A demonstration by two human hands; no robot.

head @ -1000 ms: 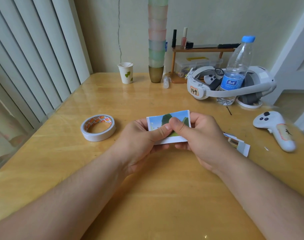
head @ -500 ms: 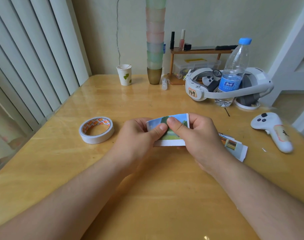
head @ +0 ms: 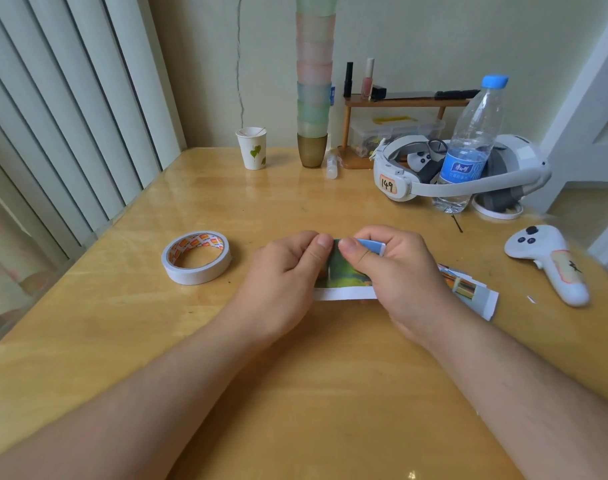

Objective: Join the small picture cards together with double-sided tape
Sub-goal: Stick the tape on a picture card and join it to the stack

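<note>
Both hands' fingers (head: 325,242) pinch the picture card (head: 344,271), seemingly on the table; its middle is hidden.

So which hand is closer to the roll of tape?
Left. The left hand holds the picture card just right of the tape roll, not touching it. The right hand grips the card's other side, farther away.

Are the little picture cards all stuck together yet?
Not yet. Both hands, left hand and right hand, pinch the green-and-blue landscape card at its top edge. Whether tape is on it can't be seen. Another white-bordered picture card lies loose beside the right wrist, unjoined. The white roll of double-sided tape waits on the wooden table.
</note>
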